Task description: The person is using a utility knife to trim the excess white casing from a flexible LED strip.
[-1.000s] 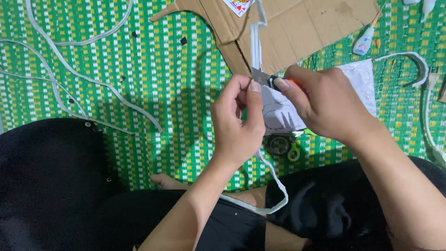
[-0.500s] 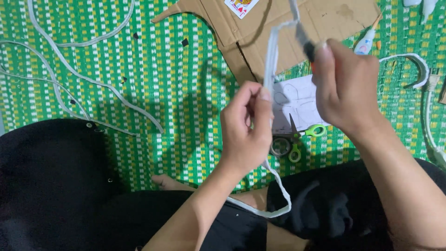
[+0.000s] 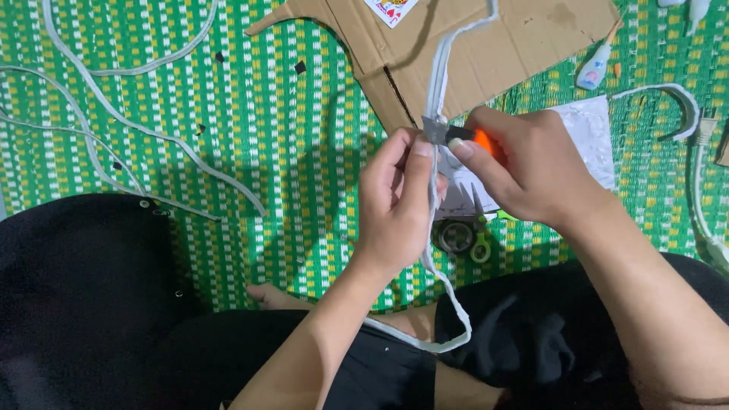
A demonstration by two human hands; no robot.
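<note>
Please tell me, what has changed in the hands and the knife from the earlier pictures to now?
The right hand came back down from its raised position half a second ago, bringing the orange-handled knife again to the white cable beside the left hand. The left hand kept its pinch on the cable at about the same place. The cardboard, green mat and scissors stayed where they were.

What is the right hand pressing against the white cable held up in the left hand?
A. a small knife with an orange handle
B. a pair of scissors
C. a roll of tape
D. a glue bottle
A: the right hand grips a small knife with an orange handle, its blade set against the white cable that the left hand pinches upright.
</note>
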